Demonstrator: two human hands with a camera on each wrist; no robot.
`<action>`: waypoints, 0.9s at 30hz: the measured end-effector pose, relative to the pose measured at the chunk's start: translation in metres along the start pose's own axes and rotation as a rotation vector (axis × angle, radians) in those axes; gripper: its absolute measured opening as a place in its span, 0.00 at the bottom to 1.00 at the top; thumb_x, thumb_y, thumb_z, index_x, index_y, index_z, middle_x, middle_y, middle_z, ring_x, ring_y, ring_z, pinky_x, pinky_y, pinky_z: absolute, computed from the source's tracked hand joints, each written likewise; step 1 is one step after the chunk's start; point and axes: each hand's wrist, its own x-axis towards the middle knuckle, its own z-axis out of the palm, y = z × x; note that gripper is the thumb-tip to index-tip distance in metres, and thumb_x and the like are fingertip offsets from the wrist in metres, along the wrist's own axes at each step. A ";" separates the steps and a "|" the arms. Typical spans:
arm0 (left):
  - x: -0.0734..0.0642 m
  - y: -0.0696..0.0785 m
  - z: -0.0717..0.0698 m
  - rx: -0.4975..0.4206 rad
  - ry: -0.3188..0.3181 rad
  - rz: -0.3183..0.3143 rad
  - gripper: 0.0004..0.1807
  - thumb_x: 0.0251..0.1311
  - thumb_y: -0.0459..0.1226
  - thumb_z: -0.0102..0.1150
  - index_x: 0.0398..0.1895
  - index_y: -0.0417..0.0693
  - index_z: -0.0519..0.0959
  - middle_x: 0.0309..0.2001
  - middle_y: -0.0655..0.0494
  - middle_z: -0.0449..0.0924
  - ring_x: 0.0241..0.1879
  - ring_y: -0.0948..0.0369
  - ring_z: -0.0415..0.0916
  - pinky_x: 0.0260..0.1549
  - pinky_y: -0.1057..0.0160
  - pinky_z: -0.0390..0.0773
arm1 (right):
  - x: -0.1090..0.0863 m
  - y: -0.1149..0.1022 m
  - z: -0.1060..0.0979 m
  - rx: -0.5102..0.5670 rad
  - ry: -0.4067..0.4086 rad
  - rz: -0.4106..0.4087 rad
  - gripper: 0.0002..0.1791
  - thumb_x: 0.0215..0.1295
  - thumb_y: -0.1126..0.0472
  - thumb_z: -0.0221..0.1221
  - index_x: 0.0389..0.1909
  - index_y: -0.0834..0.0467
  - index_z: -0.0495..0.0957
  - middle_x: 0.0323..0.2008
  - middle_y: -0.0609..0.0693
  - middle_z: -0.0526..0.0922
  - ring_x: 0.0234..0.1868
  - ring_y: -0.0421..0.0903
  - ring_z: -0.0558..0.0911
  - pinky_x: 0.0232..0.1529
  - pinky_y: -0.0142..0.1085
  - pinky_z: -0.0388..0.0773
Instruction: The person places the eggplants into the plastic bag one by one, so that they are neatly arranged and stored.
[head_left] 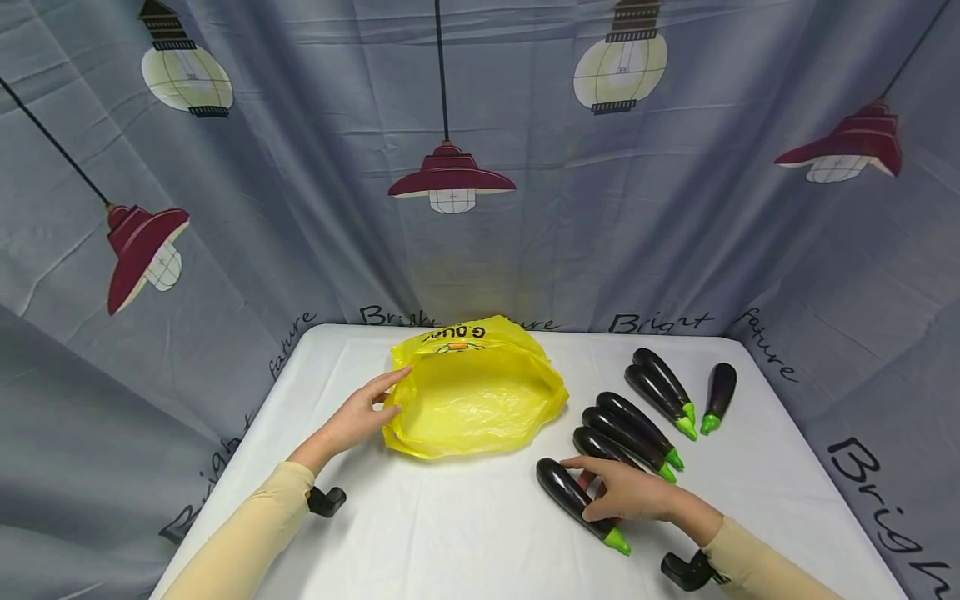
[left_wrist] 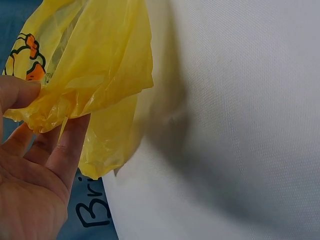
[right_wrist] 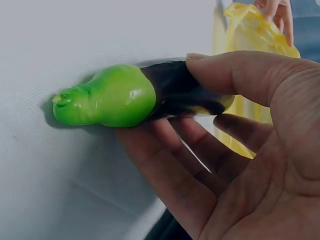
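A yellow plastic bag lies on the white table with its mouth open toward me, black lettering on its far side. My left hand pinches the bag's left rim; in the left wrist view the thumb is on one side of the film and the fingers are behind it. Below the bag's right end, my right hand grips a dark glossy eggplant between thumb and fingers. Its green stem end points away from the bag, close over the tablecloth.
Right of the bag lie three eggplants side by side. Behind them is a pair of eggplants, and a single eggplant sits farther right. A grey curtain with printed lamps hangs behind the white table.
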 end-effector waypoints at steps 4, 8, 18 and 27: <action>0.000 0.000 0.000 0.003 0.002 0.000 0.37 0.71 0.34 0.59 0.80 0.63 0.61 0.78 0.50 0.58 0.62 0.47 0.71 0.58 0.48 0.74 | 0.000 0.000 0.001 -0.026 0.010 0.003 0.41 0.58 0.66 0.71 0.73 0.57 0.69 0.47 0.55 0.76 0.39 0.51 0.77 0.31 0.38 0.76; -0.001 0.000 0.000 0.008 0.003 0.004 0.37 0.71 0.34 0.59 0.81 0.63 0.61 0.78 0.49 0.58 0.62 0.47 0.70 0.58 0.48 0.73 | 0.001 0.000 0.003 -0.001 0.006 -0.005 0.40 0.59 0.65 0.71 0.73 0.55 0.69 0.48 0.54 0.76 0.38 0.50 0.78 0.31 0.39 0.77; -0.001 0.000 0.001 0.011 0.011 0.001 0.37 0.71 0.33 0.58 0.81 0.63 0.60 0.78 0.50 0.57 0.62 0.46 0.71 0.57 0.48 0.74 | 0.016 -0.015 0.001 0.399 -0.030 0.001 0.42 0.63 0.63 0.68 0.77 0.57 0.62 0.52 0.59 0.73 0.41 0.51 0.82 0.36 0.47 0.84; -0.002 -0.001 0.002 0.011 0.015 0.023 0.38 0.71 0.33 0.59 0.81 0.62 0.60 0.79 0.49 0.57 0.61 0.47 0.71 0.56 0.49 0.75 | 0.044 -0.037 0.002 0.611 -0.046 -0.033 0.47 0.65 0.62 0.68 0.80 0.59 0.54 0.56 0.62 0.77 0.45 0.55 0.86 0.39 0.43 0.85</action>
